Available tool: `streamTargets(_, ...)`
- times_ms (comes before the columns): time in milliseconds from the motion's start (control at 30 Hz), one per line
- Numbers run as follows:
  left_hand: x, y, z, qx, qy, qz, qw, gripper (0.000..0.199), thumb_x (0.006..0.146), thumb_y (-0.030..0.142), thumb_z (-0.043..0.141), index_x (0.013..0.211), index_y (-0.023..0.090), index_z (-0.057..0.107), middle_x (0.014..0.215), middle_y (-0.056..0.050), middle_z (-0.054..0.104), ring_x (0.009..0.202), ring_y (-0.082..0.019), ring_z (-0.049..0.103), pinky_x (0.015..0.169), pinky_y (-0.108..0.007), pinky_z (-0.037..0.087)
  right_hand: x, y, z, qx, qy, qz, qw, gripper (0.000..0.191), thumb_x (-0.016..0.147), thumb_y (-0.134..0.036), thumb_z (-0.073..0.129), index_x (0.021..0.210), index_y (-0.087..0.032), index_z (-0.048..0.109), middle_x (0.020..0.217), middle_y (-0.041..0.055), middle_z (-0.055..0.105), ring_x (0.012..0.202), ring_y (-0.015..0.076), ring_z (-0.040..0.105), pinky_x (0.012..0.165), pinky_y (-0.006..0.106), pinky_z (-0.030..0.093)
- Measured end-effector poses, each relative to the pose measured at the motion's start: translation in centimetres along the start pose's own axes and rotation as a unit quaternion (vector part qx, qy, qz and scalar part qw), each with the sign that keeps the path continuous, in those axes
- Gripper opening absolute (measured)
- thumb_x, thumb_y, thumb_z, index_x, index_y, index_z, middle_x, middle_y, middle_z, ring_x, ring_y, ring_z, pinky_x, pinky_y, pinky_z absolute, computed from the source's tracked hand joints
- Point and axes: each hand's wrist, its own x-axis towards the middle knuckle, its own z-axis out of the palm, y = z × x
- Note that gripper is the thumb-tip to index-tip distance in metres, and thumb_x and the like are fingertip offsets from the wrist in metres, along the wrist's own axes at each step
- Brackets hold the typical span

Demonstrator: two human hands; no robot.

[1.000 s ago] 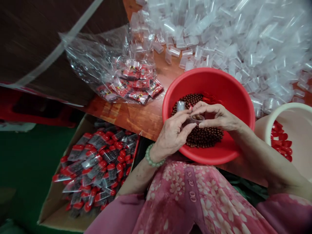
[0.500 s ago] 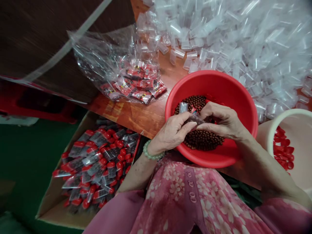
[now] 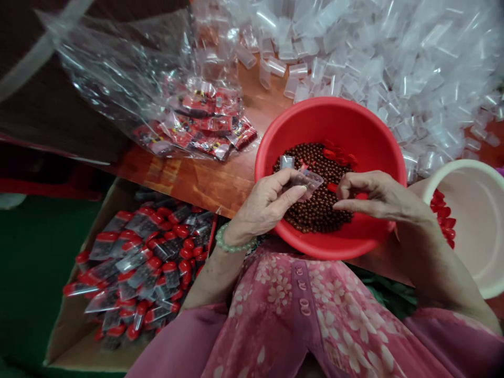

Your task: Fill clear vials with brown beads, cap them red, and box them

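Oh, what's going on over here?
A person's left hand holds a small clear container over a red basin with brown balls in it. The right hand, apart from that container, is over the basin too; whether it grips anything is hard to tell. Many loose clear containers lie beyond the basin. Red caps sit in a white tub at the right, and red-capped containers fill much of a cardboard box at the left.

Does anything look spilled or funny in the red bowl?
I see no spill, but a few red caps lie with the brown balls in the red bowl. That looks mixed up, since more caps sit in the white bucket.
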Motion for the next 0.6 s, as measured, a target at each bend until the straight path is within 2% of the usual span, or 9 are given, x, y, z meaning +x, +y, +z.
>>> streamTargets(67,0.0,0.0,0.1,0.017,0.004,0.003,1.000,0.023,0.098,0.033,0.062,0.109,0.014,0.066,0.103,-0.006,0.073,0.091,-0.015,0.067,0.086,-0.028,0.053,-0.8,1.1,-1.2,-0.088,0.016,0.045,0.995,0.030,0.094,-0.048,0.068,0.084,-0.021,0.062,0.071,-0.0004,0.063,0.061,0.0138,0.054,0.058,0.028,0.044)
streamTargets(133,-0.1,0.0,0.1,0.050,0.005,0.012,0.999,0.022,0.097,0.031,0.064,0.111,0.015,0.067,0.106,-0.006,0.074,0.093,-0.015,0.068,0.087,-0.028,0.053,-1.3,2.4,-1.8,-0.203,0.033,0.079,0.975,0.027,0.094,-0.047,0.067,0.095,-0.020,0.064,0.085,0.0052,0.069,0.072,0.0192,0.062,0.068,0.032,0.048)
streamTargets(233,-0.1,0.0,0.1,0.091,0.011,0.016,0.996,0.024,0.096,0.032,0.065,0.113,0.015,0.066,0.106,-0.006,0.074,0.095,-0.017,0.068,0.088,-0.030,0.053,-1.2,4.4,-1.5,-0.369,-0.045,0.144,0.917,0.030,0.093,-0.042,0.068,0.108,-0.017,0.065,0.107,0.0138,0.070,0.094,0.0277,0.066,0.082,0.037,0.049)
streamTargets(300,-0.1,-0.2,0.1,0.110,0.016,0.015,0.994,0.025,0.097,0.033,0.065,0.114,0.015,0.066,0.106,-0.007,0.074,0.095,-0.017,0.069,0.088,-0.031,0.053,-0.8,5.3,-0.7,-0.412,-0.095,0.180,0.888,0.028,0.094,-0.038,0.066,0.109,-0.014,0.065,0.108,0.0161,0.071,0.097,0.0293,0.067,0.082,0.036,0.048)
streamTargets(367,-0.1,-0.4,0.0,0.121,0.014,0.021,0.992,0.025,0.098,0.033,0.063,0.114,0.015,0.065,0.106,-0.007,0.073,0.093,-0.017,0.069,0.087,-0.031,0.053,-0.3,5.8,0.1,-0.423,-0.108,0.202,0.877,0.018,0.094,-0.029,0.062,0.104,-0.014,0.065,0.104,0.0160,0.072,0.094,0.0281,0.067,0.078,0.034,0.045)
streamTargets(467,-0.1,-0.8,0.0,0.132,0.009,0.037,0.991,0.021,0.099,0.032,0.059,0.113,0.016,0.062,0.104,-0.007,0.073,0.090,-0.016,0.069,0.084,-0.031,0.053,0.0,5.7,0.7,-0.410,-0.097,0.220,0.880,0.011,0.093,-0.023,0.057,0.097,-0.017,0.065,0.097,0.0128,0.073,0.086,0.0242,0.067,0.074,0.032,0.043)
streamTargets(600,-0.1,-0.9,0.2,0.157,0.006,0.056,0.986,0.017,0.100,0.028,0.054,0.112,0.017,0.059,0.097,-0.005,0.071,0.086,-0.015,0.067,0.083,-0.030,0.052,-0.7,4.4,0.4,-0.268,0.002,0.178,0.947,0.020,0.094,-0.037,0.057,0.097,-0.018,0.063,0.086,0.0071,0.070,0.073,0.0198,0.063,0.069,0.030,0.044)
